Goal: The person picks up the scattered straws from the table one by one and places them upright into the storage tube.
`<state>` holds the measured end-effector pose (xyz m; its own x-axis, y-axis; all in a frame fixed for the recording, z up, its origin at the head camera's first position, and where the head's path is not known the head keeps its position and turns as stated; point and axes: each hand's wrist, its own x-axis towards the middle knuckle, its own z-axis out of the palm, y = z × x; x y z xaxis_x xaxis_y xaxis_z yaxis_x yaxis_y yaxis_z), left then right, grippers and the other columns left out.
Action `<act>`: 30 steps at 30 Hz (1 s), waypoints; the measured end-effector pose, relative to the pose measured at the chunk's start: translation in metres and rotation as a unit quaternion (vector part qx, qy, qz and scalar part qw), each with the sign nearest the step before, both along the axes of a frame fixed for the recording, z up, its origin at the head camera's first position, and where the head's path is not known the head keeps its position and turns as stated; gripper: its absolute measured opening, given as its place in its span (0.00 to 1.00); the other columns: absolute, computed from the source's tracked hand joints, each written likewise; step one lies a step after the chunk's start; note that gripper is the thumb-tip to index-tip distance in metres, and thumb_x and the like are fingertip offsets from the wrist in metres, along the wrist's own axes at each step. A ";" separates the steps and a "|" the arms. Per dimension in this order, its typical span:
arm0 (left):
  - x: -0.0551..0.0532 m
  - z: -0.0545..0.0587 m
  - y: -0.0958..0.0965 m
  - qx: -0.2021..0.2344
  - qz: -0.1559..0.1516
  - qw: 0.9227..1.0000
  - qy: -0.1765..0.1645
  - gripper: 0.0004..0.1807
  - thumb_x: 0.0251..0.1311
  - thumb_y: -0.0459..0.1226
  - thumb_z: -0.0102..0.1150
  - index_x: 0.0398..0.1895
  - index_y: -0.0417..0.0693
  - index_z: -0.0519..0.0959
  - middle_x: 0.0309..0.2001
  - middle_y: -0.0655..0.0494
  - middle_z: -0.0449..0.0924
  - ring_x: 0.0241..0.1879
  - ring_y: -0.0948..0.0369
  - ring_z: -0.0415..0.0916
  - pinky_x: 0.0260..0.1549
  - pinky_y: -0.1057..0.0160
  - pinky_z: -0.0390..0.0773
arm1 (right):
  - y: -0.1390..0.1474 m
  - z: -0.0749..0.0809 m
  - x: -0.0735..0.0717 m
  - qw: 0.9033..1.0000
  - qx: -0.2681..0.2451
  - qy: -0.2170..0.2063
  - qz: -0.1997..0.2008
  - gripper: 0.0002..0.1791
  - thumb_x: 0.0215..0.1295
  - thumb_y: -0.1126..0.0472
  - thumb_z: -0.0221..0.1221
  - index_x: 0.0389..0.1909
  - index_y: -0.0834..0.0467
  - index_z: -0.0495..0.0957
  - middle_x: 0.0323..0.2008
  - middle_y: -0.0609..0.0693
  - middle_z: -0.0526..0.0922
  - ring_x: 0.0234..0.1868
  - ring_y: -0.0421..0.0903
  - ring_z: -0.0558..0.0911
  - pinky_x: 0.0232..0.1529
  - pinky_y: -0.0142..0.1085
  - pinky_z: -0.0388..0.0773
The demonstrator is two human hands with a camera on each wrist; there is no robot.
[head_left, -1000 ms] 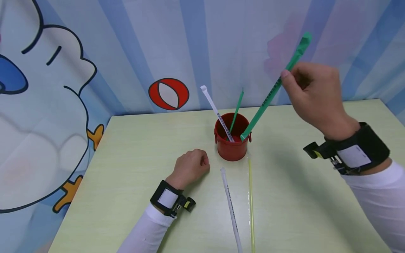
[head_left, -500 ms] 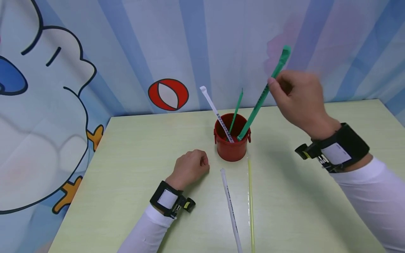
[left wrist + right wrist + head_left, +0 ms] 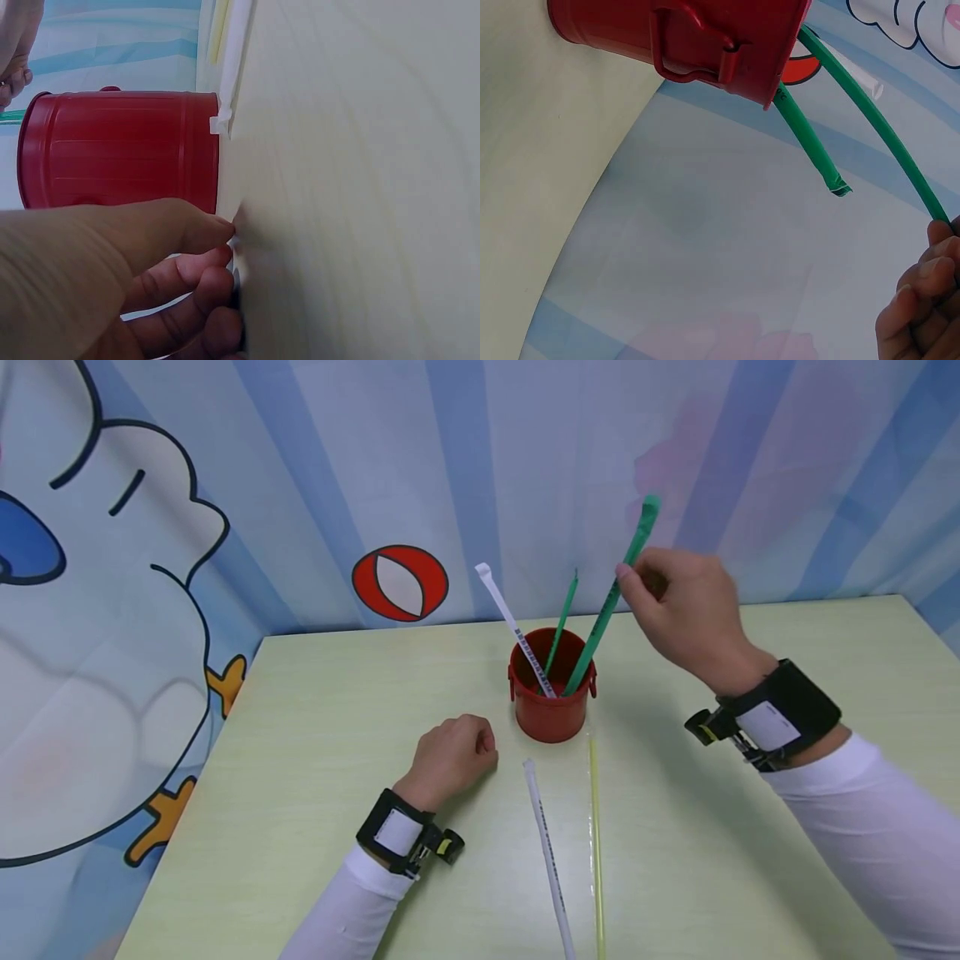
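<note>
In the head view, my right hand point(image 3: 686, 614) pinches a green paper-wrapped straw point(image 3: 602, 620) near its upper part, fingers curled. Its lower end is inside the small red bucket point(image 3: 550, 718), leaning on the right side. The right wrist view shows this straw point(image 3: 880, 121) slightly bowed between bucket and fingertips. A white wrapped straw point(image 3: 514, 627) and another green straw point(image 3: 566, 610) also stand tilted in the bucket. My left hand point(image 3: 450, 760) rests on the table left of the bucket, fingers loosely curled, holding nothing; the left wrist view shows its fingertips point(image 3: 206, 232) at the tabletop.
A white wrapped straw point(image 3: 549, 852) and a yellow straw in a clear wrapper point(image 3: 596, 843) lie side by side on the pale table point(image 3: 315, 727), in front of the bucket. A printed curtain point(image 3: 300, 460) hangs behind the table's far edge.
My right hand has moved left and down, bringing the green straw's lower end from above the rim into the bucket. The straw stands more upright. My left hand has stayed still.
</note>
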<state>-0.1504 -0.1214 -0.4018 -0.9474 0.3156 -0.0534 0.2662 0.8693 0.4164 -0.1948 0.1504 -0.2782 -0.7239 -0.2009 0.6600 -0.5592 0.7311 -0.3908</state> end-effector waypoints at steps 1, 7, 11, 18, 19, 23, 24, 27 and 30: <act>0.000 0.000 0.000 0.002 0.000 1.000 0.001 0.06 0.52 0.39 0.56 0.21 0.55 0.72 0.17 0.61 0.68 0.21 0.64 0.66 0.19 0.64 0.65 | 0.000 -0.001 0.000 1.000 0.001 -0.002 -0.001 0.15 0.65 0.51 0.49 0.26 0.56 0.76 0.15 0.46 0.68 0.17 0.41 0.64 0.19 0.38 0.58; 0.001 0.001 0.000 0.007 0.001 1.000 0.000 0.05 0.52 0.39 0.57 0.21 0.55 0.73 0.17 0.62 0.68 0.21 0.64 0.66 0.19 0.64 0.65 | -0.002 -0.011 -0.002 1.000 0.006 -0.020 0.001 0.16 0.65 0.50 0.48 0.24 0.55 0.75 0.14 0.46 0.67 0.16 0.42 0.64 0.17 0.39 0.58; 0.001 0.002 0.000 0.002 -0.001 1.000 -0.003 0.06 0.52 0.39 0.56 0.21 0.55 0.72 0.17 0.61 0.68 0.21 0.64 0.67 0.19 0.64 0.65 | -0.003 -0.022 -0.003 0.999 0.007 -0.038 0.003 0.17 0.66 0.49 0.47 0.23 0.53 0.74 0.13 0.46 0.66 0.15 0.42 0.64 0.17 0.39 0.58; 0.000 0.003 0.000 0.002 -0.004 1.000 -0.003 0.05 0.52 0.39 0.56 0.21 0.55 0.72 0.18 0.61 0.68 0.21 0.64 0.67 0.19 0.64 0.66 | -0.007 -0.039 -0.004 0.997 0.018 -0.071 -0.001 0.17 0.66 0.48 0.46 0.23 0.52 0.73 0.15 0.45 0.68 0.16 0.42 0.66 0.17 0.39 0.61; 0.000 0.003 0.000 0.002 -0.004 1.000 -0.003 0.05 0.52 0.39 0.56 0.21 0.55 0.72 0.18 0.61 0.68 0.21 0.64 0.67 0.19 0.64 0.66 | -0.007 -0.041 -0.004 0.997 0.020 -0.077 -0.003 0.17 0.66 0.48 0.46 0.23 0.52 0.73 0.15 0.45 0.69 0.17 0.42 0.66 0.16 0.39 0.61; 0.000 0.003 0.001 0.003 -0.005 1.000 -0.002 0.05 0.53 0.39 0.56 0.22 0.55 0.72 0.18 0.61 0.68 0.22 0.64 0.67 0.19 0.65 0.66 | -0.007 -0.047 -0.004 0.996 0.026 -0.089 -0.003 0.17 0.66 0.48 0.46 0.23 0.51 0.73 0.16 0.45 0.69 0.17 0.42 0.67 0.17 0.40 0.62; 0.000 0.003 0.001 0.002 -0.004 1.000 -0.002 0.05 0.53 0.39 0.56 0.22 0.55 0.72 0.18 0.61 0.68 0.22 0.64 0.67 0.19 0.65 0.65 | -0.007 -0.048 -0.005 0.995 0.028 -0.091 -0.003 0.17 0.66 0.48 0.46 0.23 0.51 0.74 0.16 0.45 0.70 0.18 0.42 0.67 0.17 0.40 0.62; 0.001 0.003 0.001 0.005 -0.004 1.000 -0.004 0.05 0.53 0.38 0.56 0.22 0.54 0.73 0.18 0.61 0.68 0.22 0.63 0.67 0.19 0.64 0.65 | -0.008 -0.050 -0.006 0.995 0.030 -0.096 -0.002 0.16 0.66 0.48 0.46 0.24 0.51 0.74 0.17 0.44 0.70 0.18 0.42 0.67 0.18 0.40 0.62; 0.001 0.004 0.000 0.006 -0.002 1.000 -0.005 0.05 0.53 0.39 0.56 0.22 0.54 0.73 0.18 0.61 0.69 0.22 0.63 0.67 0.20 0.64 0.65 | -0.008 -0.052 -0.007 0.994 0.034 -0.103 -0.001 0.17 0.66 0.48 0.46 0.24 0.51 0.75 0.17 0.44 0.71 0.18 0.42 0.67 0.18 0.40 0.63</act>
<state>-0.1491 -0.1209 -0.3978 -0.9456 0.3198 -0.0596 0.2647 0.8630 0.4303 -0.2020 0.1426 -0.3299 -0.8430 -0.2383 0.4822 -0.4709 0.7602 -0.4476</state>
